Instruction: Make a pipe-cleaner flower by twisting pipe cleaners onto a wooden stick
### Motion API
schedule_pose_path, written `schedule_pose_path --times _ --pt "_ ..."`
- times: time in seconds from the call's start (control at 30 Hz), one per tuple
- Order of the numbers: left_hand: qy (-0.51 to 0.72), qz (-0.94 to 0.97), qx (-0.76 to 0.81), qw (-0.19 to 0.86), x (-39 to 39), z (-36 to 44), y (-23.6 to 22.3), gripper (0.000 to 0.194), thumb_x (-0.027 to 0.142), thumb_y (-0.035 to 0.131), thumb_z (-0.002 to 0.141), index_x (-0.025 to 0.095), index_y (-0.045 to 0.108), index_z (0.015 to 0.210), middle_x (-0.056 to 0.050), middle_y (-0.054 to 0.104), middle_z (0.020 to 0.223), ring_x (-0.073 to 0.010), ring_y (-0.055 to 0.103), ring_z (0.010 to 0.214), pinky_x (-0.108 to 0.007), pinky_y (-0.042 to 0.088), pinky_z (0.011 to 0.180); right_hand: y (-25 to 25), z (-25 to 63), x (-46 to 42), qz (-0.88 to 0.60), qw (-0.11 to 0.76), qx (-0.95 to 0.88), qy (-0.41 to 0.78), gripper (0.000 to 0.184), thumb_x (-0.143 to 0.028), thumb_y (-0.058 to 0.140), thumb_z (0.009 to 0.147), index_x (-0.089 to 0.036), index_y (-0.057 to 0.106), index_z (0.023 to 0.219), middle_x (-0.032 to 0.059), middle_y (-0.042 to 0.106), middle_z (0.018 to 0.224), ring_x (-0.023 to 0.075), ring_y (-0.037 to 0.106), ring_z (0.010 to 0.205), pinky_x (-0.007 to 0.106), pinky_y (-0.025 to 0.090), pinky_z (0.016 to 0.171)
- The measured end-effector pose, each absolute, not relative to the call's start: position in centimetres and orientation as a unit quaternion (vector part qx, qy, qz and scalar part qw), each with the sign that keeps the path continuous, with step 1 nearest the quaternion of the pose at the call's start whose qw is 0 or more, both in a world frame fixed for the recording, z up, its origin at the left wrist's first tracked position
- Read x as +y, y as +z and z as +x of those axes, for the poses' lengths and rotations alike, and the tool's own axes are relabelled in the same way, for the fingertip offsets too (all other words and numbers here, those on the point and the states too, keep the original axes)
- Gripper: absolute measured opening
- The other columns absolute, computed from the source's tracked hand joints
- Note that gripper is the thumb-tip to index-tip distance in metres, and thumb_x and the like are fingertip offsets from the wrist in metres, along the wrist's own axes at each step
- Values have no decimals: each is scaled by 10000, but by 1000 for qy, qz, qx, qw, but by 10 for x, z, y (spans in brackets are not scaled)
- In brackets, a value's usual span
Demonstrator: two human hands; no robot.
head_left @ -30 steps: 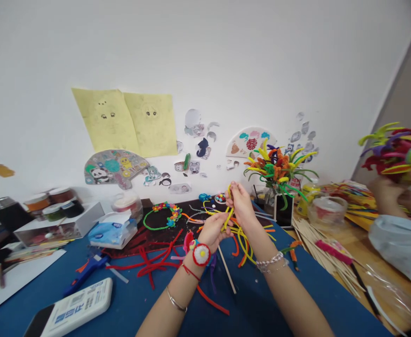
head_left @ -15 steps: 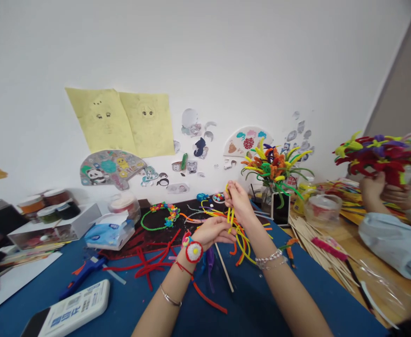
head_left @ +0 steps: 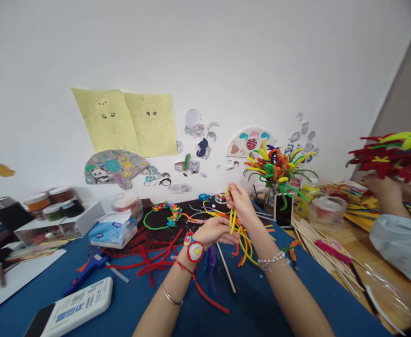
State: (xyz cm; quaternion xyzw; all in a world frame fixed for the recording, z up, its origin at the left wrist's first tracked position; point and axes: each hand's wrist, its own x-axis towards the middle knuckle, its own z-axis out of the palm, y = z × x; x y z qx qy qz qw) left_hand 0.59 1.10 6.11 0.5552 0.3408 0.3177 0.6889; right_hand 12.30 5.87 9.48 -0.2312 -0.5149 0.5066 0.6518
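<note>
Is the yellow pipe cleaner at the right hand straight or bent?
Bent: the yellow pipe cleaner hangs below the right hand in curved, not straight, lengths.

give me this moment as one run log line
right hand: holds yellow pipe cleaner | left hand: fingers extended beside it, contact unclear | nearby: red pipe cleaners, wooden stick

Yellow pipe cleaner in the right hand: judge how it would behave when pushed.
The yellow pipe cleaner would probably bend easily, since its thin strands already curve down from the right hand. It is likely light, being so slender and held in the fingers. It seems unlikely to roll far, given that curve.
</note>
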Motion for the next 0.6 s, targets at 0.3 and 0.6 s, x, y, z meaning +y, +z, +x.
schedule_pose_path --times 0.3,0.6 --pt "309 556 287 717 13 2 57 278 365 559 742 120 496 859 -92 638 778 -161 643 652 -330 504 694 97 123 55 -224 648 -520 509 262 -434 532 753 -197 439 692 -74 391 459 22 229 346 120 174 315" --pt "257 596 298 700 6 11 59 297 411 547 713 130 451 728 -24 576 633 -132 608 540 -283 482 593 97 122 55 -220 645 -529 505 264 -445 536 748 -199 451 702 -71 414 461 25 235 346 126 178 317"
